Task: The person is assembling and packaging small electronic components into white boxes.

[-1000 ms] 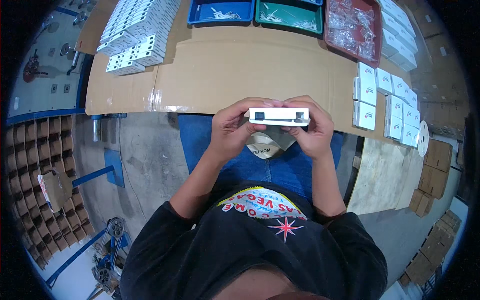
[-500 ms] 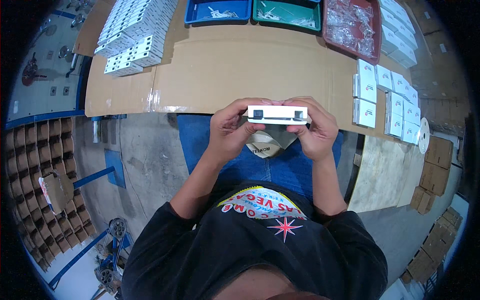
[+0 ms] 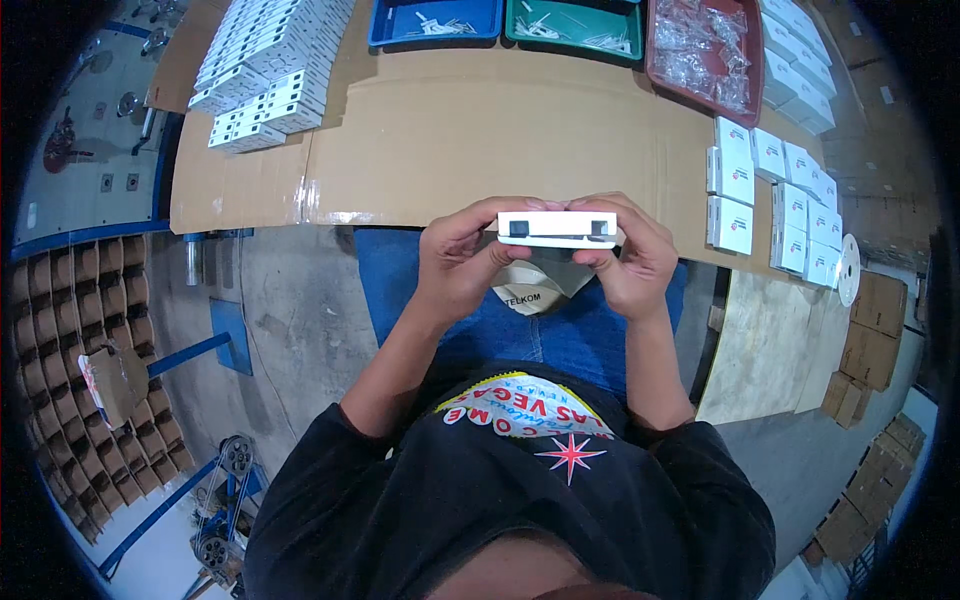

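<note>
Between my two hands I hold a flat white plastic box (image 3: pixel 557 229), its narrow edge turned up toward me. Two dark square openings show near the ends of that edge, with a dark gap running between them. My left hand (image 3: pixel 462 256) grips the left end, thumb below and fingers along the far side. At the right end my right hand (image 3: pixel 632 258) pinches it the same way. The box is held just off the table's near edge, above my lap.
Stacked white boxes (image 3: pixel 270 70) stand at the table's far left. A blue tray (image 3: pixel 437 41) and a green tray (image 3: pixel 575 50) hold small white parts; a red tray (image 3: pixel 700 100) holds clear plastic packets. More white boxes (image 3: pixel 730 225) sit at the right. A cardboard sheet (image 3: pixel 450 140) covers the table.
The white box has shifted very slightly, and the dark gap along its edge looks a little different near the right end. Both hands keep their grip.
</note>
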Available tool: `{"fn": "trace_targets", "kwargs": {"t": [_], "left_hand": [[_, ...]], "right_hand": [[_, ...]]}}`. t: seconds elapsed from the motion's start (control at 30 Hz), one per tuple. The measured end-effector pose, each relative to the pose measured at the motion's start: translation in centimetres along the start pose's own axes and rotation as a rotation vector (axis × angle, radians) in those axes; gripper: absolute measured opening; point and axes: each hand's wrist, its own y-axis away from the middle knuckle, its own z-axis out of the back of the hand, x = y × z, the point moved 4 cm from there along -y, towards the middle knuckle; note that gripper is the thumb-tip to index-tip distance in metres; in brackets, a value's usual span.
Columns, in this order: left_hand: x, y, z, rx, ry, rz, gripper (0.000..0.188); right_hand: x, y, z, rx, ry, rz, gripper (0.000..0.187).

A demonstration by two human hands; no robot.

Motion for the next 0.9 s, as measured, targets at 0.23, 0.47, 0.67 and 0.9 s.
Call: {"fn": "trace_targets", "kwargs": {"t": [0.23, 0.47, 0.67, 0.9], "left_hand": [[0.01, -0.07, 0.18, 0.022, -0.044, -0.029, 0.035], [0.25, 0.12, 0.19, -0.011, 0.004, 0.038, 0.035], [0.35, 0.15, 0.35, 0.004, -0.006, 0.048, 0.038], [0.10, -0.20, 0.44, 0.022, -0.056, -0.031, 0.032]], "right_hand": [[-0.22, 0.11, -0.15, -0.011, -0.024, -0.011, 0.037], [-0.06, 0.00, -0.11, -0.005, -0.001, 0.004, 0.034], [-0.11, 0.02, 0.01, -0.009, 0.002, 0.021, 0.033], [-0.44, 0.28, -0.22, -0.016, -0.040, -0.012, 0.038]]}}
